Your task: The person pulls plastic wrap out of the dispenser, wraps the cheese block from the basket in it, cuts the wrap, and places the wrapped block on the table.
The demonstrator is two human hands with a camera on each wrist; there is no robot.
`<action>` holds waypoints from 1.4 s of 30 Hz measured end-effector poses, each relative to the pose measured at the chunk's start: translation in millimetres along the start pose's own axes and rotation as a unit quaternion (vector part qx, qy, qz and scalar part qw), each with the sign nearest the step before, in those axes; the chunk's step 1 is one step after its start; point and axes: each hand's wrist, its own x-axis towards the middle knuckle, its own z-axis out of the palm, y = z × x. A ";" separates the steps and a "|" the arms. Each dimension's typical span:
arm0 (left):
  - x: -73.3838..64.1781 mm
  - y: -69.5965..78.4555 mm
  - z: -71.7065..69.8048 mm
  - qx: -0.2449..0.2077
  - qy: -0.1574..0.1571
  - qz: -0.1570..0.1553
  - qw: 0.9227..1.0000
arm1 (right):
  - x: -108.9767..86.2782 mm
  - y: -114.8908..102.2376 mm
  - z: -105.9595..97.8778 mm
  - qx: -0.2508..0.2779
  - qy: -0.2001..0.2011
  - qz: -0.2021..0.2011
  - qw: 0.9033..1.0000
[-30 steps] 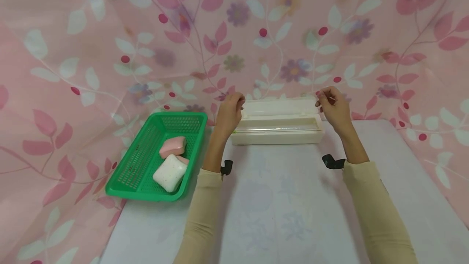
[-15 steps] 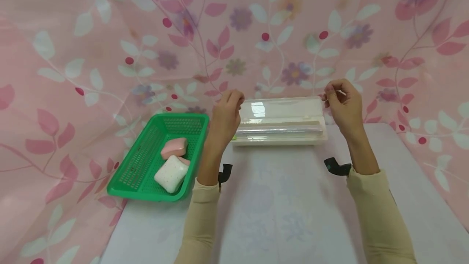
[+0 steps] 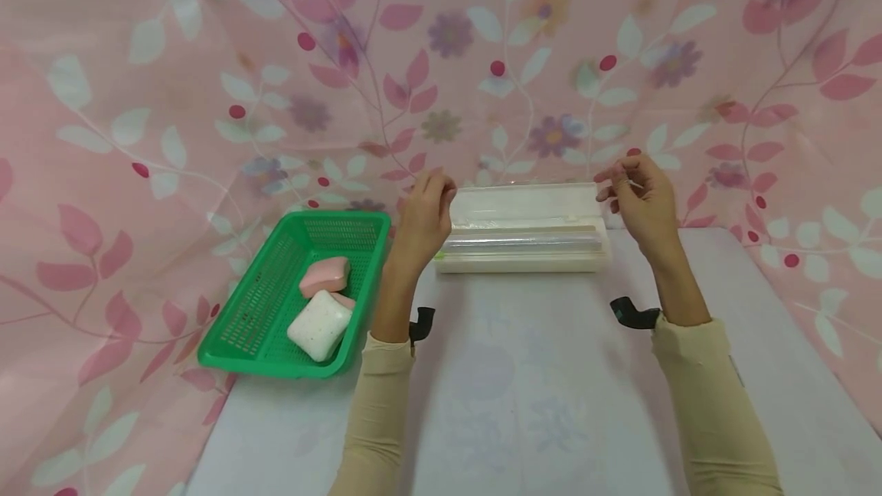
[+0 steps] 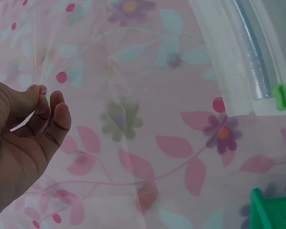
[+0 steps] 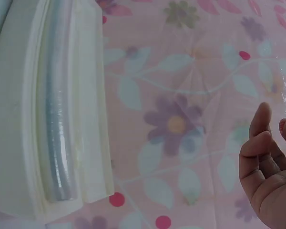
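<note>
My left hand (image 3: 423,217) is raised at the left end of a long white cling film box (image 3: 524,262). Its thumb and forefinger pinch a thin sheet of clear cling film (image 4: 44,71), seen in the left wrist view. Beyond the box's right end my right hand (image 3: 646,205) is raised, pinching the film's other side, where creases show near the fingertips in the right wrist view. The box lid (image 3: 530,201) stands up at the back. Inside lies a shiny film roll (image 3: 517,241); a small green slider (image 4: 281,97) sits at the box's left end.
A green plastic basket (image 3: 237,364) stands on the left of the white-covered table (image 3: 524,404). In it lie pink soap bars (image 3: 324,276) and a white soap bar (image 3: 319,325). A pink floral sheet (image 3: 441,67) hangs behind.
My right hand has moved to the right and slightly up, with the left hand nearly in place. Bright reflections across the box half a second ago are gone; the roll shows more plainly.
</note>
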 end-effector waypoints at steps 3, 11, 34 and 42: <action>-2.3 -8.0 4.4 -0.002 -0.021 -0.010 1.000 | -0.3 9.1 1.3 0.018 -0.008 0.007 1.000; -8.4 -31.2 20.7 -0.021 -0.055 -0.055 0.997 | -3.5 32.8 4.0 0.020 -0.023 0.057 0.998; 4.7 19.0 -17.6 -0.080 0.100 0.045 0.991 | 5.2 -21.2 0.6 0.158 0.046 -0.098 0.982; 0.8 39.4 -29.2 -0.058 0.133 0.091 0.985 | -1.9 -43.6 4.6 0.184 0.049 -0.133 0.973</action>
